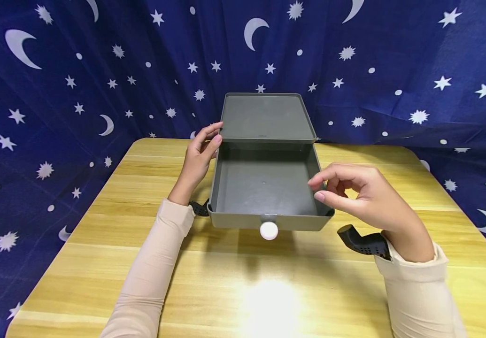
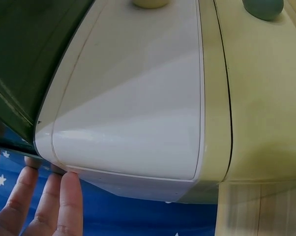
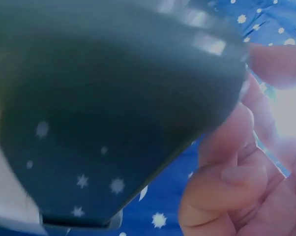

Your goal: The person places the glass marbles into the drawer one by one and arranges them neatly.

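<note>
A small drawer cabinet, with a grey top panel (image 1: 266, 117), stands on the table. Its grey top drawer (image 1: 268, 180) is pulled out, with a white knob (image 1: 269, 230) on the front. Below it, the left wrist view shows a white drawer (image 2: 138, 98) and a pale yellow one (image 2: 261, 93). My left hand (image 1: 198, 157) rests against the cabinet's left side by the top panel, fingers nearly straight in the left wrist view. My right hand (image 1: 354, 190) hovers at the drawer's right wall, thumb and forefinger apart and loosely bent, nothing between them.
The wooden table (image 1: 133, 225) reaches a dark blue curtain (image 1: 162, 70) with white moons and stars at the back and sides. Black wrist mounts (image 1: 363, 241) show beside my wrists. A bright glare lies on the table in front of the drawer.
</note>
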Demonstrator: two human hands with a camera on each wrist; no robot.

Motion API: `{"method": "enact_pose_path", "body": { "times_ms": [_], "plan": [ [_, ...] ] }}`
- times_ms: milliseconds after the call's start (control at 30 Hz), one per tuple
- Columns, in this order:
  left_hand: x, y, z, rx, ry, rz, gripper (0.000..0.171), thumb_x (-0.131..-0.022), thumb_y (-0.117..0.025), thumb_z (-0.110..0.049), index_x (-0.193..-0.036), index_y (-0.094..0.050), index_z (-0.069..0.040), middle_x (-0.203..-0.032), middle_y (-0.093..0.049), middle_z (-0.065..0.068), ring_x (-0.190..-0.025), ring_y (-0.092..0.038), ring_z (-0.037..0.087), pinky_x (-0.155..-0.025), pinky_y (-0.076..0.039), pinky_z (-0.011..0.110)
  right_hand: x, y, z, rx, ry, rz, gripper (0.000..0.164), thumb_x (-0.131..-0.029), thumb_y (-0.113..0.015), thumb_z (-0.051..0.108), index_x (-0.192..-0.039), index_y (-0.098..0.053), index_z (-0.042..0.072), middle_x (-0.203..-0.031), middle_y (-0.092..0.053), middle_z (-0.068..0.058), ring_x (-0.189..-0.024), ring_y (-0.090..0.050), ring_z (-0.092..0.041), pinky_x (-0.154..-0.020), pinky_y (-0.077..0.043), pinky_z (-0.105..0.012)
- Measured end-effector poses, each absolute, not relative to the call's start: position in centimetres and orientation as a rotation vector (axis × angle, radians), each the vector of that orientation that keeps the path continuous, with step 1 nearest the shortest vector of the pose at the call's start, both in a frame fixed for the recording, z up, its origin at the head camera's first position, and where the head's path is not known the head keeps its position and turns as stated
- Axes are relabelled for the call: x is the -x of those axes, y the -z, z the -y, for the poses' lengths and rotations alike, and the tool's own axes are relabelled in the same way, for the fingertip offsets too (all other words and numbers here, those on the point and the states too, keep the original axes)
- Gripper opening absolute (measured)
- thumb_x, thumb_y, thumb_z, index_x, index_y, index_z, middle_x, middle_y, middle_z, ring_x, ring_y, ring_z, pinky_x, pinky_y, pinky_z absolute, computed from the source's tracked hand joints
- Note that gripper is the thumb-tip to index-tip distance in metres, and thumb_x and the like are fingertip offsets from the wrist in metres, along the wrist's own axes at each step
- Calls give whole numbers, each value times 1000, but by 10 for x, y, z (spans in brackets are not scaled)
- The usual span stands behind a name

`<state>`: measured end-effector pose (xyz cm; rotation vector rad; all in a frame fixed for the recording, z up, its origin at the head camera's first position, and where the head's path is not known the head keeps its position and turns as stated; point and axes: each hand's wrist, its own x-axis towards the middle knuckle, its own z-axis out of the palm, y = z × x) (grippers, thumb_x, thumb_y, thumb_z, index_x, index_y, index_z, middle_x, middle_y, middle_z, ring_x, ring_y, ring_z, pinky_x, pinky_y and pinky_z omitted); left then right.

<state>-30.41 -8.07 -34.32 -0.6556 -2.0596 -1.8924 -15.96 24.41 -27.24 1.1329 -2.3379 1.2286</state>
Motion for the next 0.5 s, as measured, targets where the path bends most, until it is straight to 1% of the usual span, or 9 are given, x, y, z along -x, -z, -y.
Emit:
{"method": "enact_pose_path", "body": {
  "times_ms": [100,267,367,500],
  "plan": [
    [304,343,82,651,1887,2062,40,-102,-55,-22,-141,-56,-13,-135,-54,10,-111,-57,19,-81,-50,32,154,271,-242,-1190,-1269,2317,35,-76,-72,-20,-102,-72,4,-80,-64,2,-67,-54,-7,-56,-43,-23],
    [303,342,82,638,1897,2068,40,-102,-55,-20,-141,-56,-13,-135,-54,11,-111,-58,19,-80,-50,31,148,272,-240,-1303,-1386,2238,28,-81,-73,-12,-105,-71,2,-88,-67,-2,-71,-57,-9,-57,-42,-24],
    [303,342,81,637,1920,2063,40,-102,-54,-17,-142,-55,-10,-136,-53,13,-111,-58,21,-79,-49,30,145,273,-238,-1358,-1431,2208,30,-81,-73,-12,-107,-71,2,-91,-68,-4,-72,-58,-10,-57,-42,-24],
    [303,342,81,647,1933,2054,41,-103,-54,-14,-143,-53,-8,-139,-51,15,-112,-57,23,-79,-49,30,141,273,-233,-1357,-1396,2273,39,-78,-73,-17,-109,-70,6,-92,-68,-1,-72,-59,-8,-57,-44,-24]
  ]
}}
